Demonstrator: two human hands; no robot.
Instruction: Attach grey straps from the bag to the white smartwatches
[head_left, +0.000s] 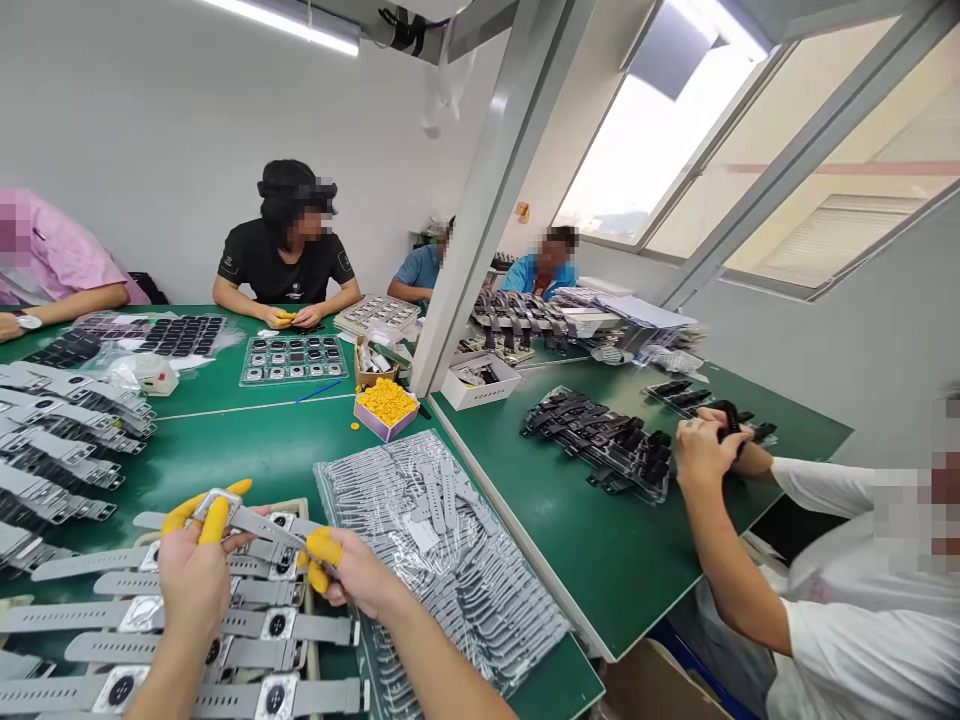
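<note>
Yellow finger cots cover fingertips on both of my hands. My left hand is closed on the case end of a smartwatch with a grey strap. The fingers of my right hand pinch the strap's other end. Below my hands, several grey-strapped smartwatches lie in rows on a pale tray, their round back sensors showing. Right of my right hand is a clear plastic sheet covered with many grey watch straps. My wrists hide part of the tray.
Stacked grey-strapped watches stand at left. Beyond my hands are a box of yellow finger cots and a clear tray of watch cases. A metal post rises mid-table. At right, a co-worker's hands hold a black strap near black-strapped watches.
</note>
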